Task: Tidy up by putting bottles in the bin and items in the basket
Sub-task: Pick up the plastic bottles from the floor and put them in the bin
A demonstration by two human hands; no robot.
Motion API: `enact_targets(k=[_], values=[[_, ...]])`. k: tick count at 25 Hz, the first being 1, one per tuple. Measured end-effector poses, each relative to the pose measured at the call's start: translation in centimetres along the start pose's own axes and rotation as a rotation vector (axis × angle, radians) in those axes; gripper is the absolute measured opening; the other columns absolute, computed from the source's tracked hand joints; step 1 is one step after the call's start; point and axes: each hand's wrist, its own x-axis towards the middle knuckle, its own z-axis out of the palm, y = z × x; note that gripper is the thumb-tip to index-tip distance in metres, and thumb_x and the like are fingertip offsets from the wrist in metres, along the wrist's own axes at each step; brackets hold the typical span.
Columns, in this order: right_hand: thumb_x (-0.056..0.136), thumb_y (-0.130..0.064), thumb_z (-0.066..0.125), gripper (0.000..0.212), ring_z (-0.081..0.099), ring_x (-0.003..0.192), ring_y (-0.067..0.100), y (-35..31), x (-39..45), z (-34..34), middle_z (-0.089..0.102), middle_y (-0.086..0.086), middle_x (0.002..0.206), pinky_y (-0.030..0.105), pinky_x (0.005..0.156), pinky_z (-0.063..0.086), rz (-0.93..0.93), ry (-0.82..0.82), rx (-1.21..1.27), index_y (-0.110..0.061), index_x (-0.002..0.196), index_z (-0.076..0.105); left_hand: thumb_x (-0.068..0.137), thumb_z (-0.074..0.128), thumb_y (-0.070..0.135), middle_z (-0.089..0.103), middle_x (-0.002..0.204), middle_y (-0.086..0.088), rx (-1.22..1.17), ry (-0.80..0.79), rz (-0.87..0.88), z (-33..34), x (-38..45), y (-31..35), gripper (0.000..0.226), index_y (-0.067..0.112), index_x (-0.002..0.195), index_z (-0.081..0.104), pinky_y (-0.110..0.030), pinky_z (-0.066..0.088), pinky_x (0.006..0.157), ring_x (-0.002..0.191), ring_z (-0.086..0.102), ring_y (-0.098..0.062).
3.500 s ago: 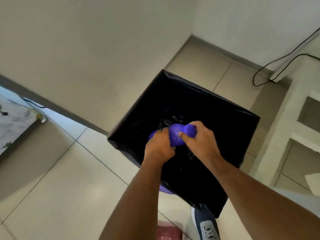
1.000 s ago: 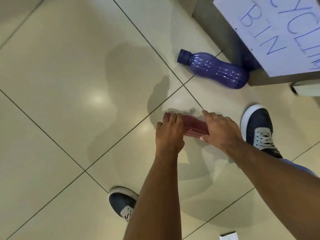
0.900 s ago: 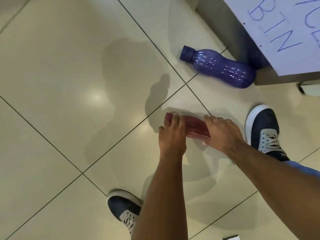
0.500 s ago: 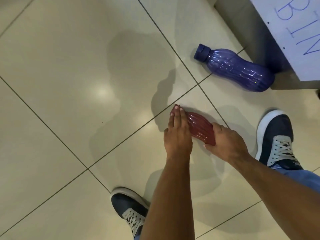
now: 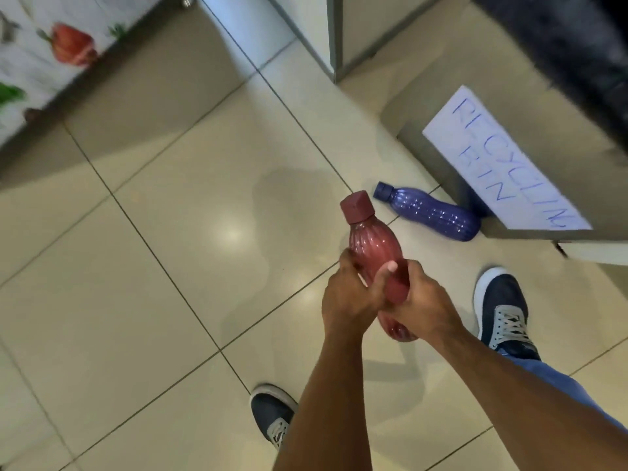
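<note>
One head-worn view looks steeply down from standing height — close on both hands (image 5: 350,297) and forearms, the tiled floor (image 5: 170,266) and shoes (image 5: 503,311) farther below.

A ribbed red plastic bottle with a square cap (image 5: 373,253) is held above the tiled floor (image 5: 170,266), its lower body between the fingers of the left hand (image 5: 346,297) and the right hand (image 5: 421,304), its cap beyond the fingertips. Past the right fingers, a ribbed purple plastic bottle (image 5: 431,212) lies on its side on the floor, its base near the foot of the box-shaped bin with a handwritten paper sign (image 5: 503,175). The right shoe (image 5: 503,311) stands just right of the right hand; the left shoe (image 5: 272,413) stands nearer than both hands, below the left wrist.
</note>
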Motion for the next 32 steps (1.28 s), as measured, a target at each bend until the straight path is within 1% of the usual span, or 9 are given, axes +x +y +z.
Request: enact_targets(k=[3, 6, 9, 11, 13, 15, 21, 26, 32], values=[[0.062, -0.075, 0.071, 0.074, 0.069, 0.086, 0.005, -3.1, -2.6, -3.9, 0.064, -0.023, 0.095, 0.022, 0.073, 0.057, -0.092, -0.088, 0.119, -0.048, 0.121, 0.037, 0.064, 0.076, 0.075, 0.067, 0.094, 0.022, -0.144, 0.046, 0.025, -3.8, -2.1, 4.3, 0.077, 0.037, 0.123, 0.046, -0.009, 0.050, 0.069, 0.079, 0.065, 0.011], [0.077, -0.051, 0.075, 0.060, 0.064, 0.109, 0.001, -5.9, -5.3, -8.7, 0.066, -0.026, 0.115, 0.029, 0.089, 0.057, -0.267, -0.133, 0.308, -0.048, 0.129, 0.046, 0.062, 0.079, 0.071, 0.069, 0.088, 0.022, -0.112, 0.155, 0.125, -7.4, -4.3, 8.9, 0.068, 0.046, 0.114, 0.043, -0.017, 0.054, 0.068, 0.078, 0.066, 0.009], [0.092, -0.041, 0.055, 0.044, 0.065, 0.107, 0.012, -9.9, -7.7, -14.7, 0.066, -0.016, 0.121, 0.035, 0.090, 0.055, -0.409, 0.134, 0.484, -0.033, 0.136, 0.055, 0.064, 0.073, 0.073, 0.066, 0.098, 0.021, 0.081, 0.224, 0.329, -11.2, -6.8, 14.8, 0.075, 0.046, 0.126, 0.040, -0.030, 0.056, 0.071, 0.082, 0.066, -0.002], [0.096, -0.057, 0.049, 0.050, 0.065, 0.088, 0.011, -13.0, -8.6, -19.4, 0.066, -0.013, 0.100, 0.024, 0.077, 0.053, -0.426, 0.322, 0.540, -0.028, 0.136, 0.055, 0.067, 0.066, 0.077, 0.065, 0.107, 0.016, 0.326, 0.267, 0.514, -13.3, -7.7, 18.6, 0.086, 0.036, 0.138, 0.039, -0.035, 0.055, 0.073, 0.085, 0.066, -0.014], [0.094, -0.069, 0.048, 0.058, 0.054, 0.063, 0.010, -15.3, -9.0, -24.5, 0.054, -0.003, 0.071, 0.028, 0.060, 0.048, -0.468, 0.444, 0.562, -0.023, 0.127, 0.060, 0.071, 0.059, 0.083, 0.064, 0.113, 0.009, 0.546, 0.293, 0.699, -14.8, -8.3, 22.6, 0.095, 0.028, 0.145, 0.036, -0.033, 0.053, 0.076, 0.086, 0.064, -0.017], [0.093, -0.070, 0.051, 0.051, 0.046, 0.054, 0.018, -16.5, -9.4, -30.1, 0.048, 0.005, 0.062, 0.032, 0.052, 0.045, -0.533, 0.554, 0.549, -0.025, 0.115, 0.065, 0.073, 0.055, 0.084, 0.064, 0.116, 0.003, 0.631, 0.306, 0.842, -15.9, -9.1, 27.4, 0.100, 0.022, 0.149, 0.033, -0.032, 0.050, 0.079, 0.089, 0.063, -0.019], [0.087, -0.062, 0.068, 0.034, 0.071, 0.086, 0.017, -16.5, -11.1, -42.4, 0.074, -0.004, 0.091, 0.028, 0.076, 0.058, -0.493, 0.828, 0.744, -0.033, 0.105, 0.071, 0.078, 0.045, 0.085, 0.060, 0.117, -0.004, 0.799, 0.280, 1.154, -15.4, -9.8, 40.0, 0.102, 0.021, 0.156, 0.027, -0.039, 0.051, 0.087, 0.097, 0.061, -0.024], [0.083, -0.058, 0.075, 0.032, 0.071, 0.081, 0.010, -12.5, -10.8, -48.6, 0.074, -0.010, 0.087, 0.022, 0.071, 0.058, -0.385, 0.902, 0.693, -0.027, 0.093, 0.071, 0.078, 0.064, 0.069, 0.056, 0.130, -0.008, 0.882, 0.184, 1.057, -9.5, -9.0, 46.3, 0.104, 0.027, 0.158, 0.012, -0.045, 0.046, 0.097, 0.113, 0.057, -0.029], [0.079, -0.063, 0.070, 0.036, 0.066, 0.081, -0.004, -7.8, -6.7, -49.5, 0.070, -0.017, 0.086, 0.006, 0.065, 0.049, -0.189, 0.753, 0.458, -0.033, 0.100, 0.066, 0.090, 0.069, 0.042, 0.054, 0.138, -0.006, 0.951, 0.026, 0.831, -2.4, -4.8, 48.0, 0.089, 0.023, 0.159, 0.017, -0.045, 0.042, 0.100, 0.120, 0.058, -0.030]])
